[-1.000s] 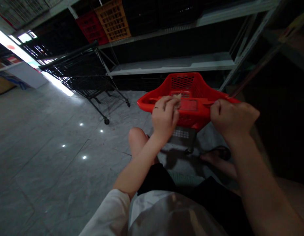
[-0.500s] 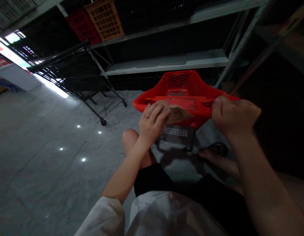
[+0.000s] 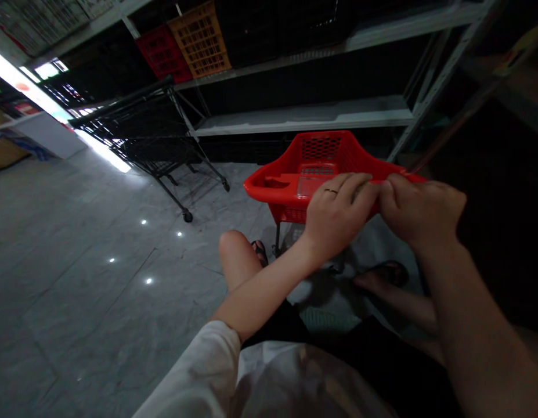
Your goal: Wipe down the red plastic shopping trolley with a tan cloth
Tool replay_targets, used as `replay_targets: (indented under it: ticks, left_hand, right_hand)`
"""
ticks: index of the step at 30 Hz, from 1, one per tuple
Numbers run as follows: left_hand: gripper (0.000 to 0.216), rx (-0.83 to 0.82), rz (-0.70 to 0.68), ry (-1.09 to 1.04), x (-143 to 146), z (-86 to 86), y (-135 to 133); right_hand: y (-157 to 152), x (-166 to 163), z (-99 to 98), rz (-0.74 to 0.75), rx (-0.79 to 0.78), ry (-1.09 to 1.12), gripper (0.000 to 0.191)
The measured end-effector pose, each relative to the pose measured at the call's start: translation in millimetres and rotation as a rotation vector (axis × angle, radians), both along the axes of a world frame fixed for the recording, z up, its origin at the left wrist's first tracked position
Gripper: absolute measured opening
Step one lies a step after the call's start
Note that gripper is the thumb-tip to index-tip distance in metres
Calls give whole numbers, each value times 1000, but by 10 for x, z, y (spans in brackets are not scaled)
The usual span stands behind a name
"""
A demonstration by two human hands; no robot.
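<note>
A red plastic basket on a small wheeled frame stands on the floor in front of my knees. My right hand is closed round the basket's near rim at its right end. My left hand lies right beside it on the same rim, with its fingers pressed together and curved over the edge. What is under those fingers is hidden; no cloth shows. A ring is on one left finger.
A black wire trolley stands to the left on the shiny tiled floor. Metal shelving runs behind the basket, with an orange crate and a red crate on top. My sandalled foot rests below the basket.
My left hand, which held a brownish cloth at the middle of the basket's front, has slid right along the rim to meet my right hand. The cloth is now out of sight.
</note>
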State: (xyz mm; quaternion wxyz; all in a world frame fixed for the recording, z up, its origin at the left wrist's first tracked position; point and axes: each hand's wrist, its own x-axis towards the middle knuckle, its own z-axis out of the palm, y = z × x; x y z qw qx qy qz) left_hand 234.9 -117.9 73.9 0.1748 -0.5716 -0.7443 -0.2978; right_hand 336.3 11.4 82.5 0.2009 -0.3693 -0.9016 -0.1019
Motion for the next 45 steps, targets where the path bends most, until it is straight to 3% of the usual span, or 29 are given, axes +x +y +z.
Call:
replay_targets:
  ticks: [2,5,9,13,16,19,21,24,26,29,33,37,42,45]
  left_hand:
    - [32,-34,-40,9,138,69,99]
    - [33,-91,-53,-23,60,229,53]
    - [28,-175,-48,-140,-457,387,-327]
    - [27,-207,36,-311,-1107,371,-793]
    - [24,-169,16,-348,-1322,330,-914]
    - [27,-195,-76,-314,-1120,316,-827]
    - [31,-251,-132,-261,-810,321,-733]
    - [39,-237,-98,-196,-278,322,-599]
    - [48,-217,-91,-153,37,308,-505]
    - [48,-160,-121,-80,400,284,-347]
    - [39,-92,-239,-153,538,293,-242]
    - [41,-65,-456,-352,45,186,-351]
    - [39,-102,-74,-370,-978,-326,-300]
    - [37,-111,2,-384,-1216,-562,-144]
  right_hand:
    - [79,68,-16,23,13,4,49]
    - [201,182,-34,66,-7,-9,48]
    - [386,298,-93,57,-30,73,41]
    - [531,335,-168,60,-47,205,33]
    - [573,337,-187,123,-47,249,32]
    - [663,370,-204,80,-36,238,30]
    - [783,436,-223,11,-34,194,33]
    - [921,582,-210,5,-29,119,43]
    - [859,654,-146,46,-47,121,54]
    - [524,643,-19,186,-75,249,66]
    - [188,539,48,464,-102,319,66]
    - [259,514,-1,467,30,262,61]
    - [409,436,-58,433,68,248,51]
    - [529,354,-69,388,24,184,43]
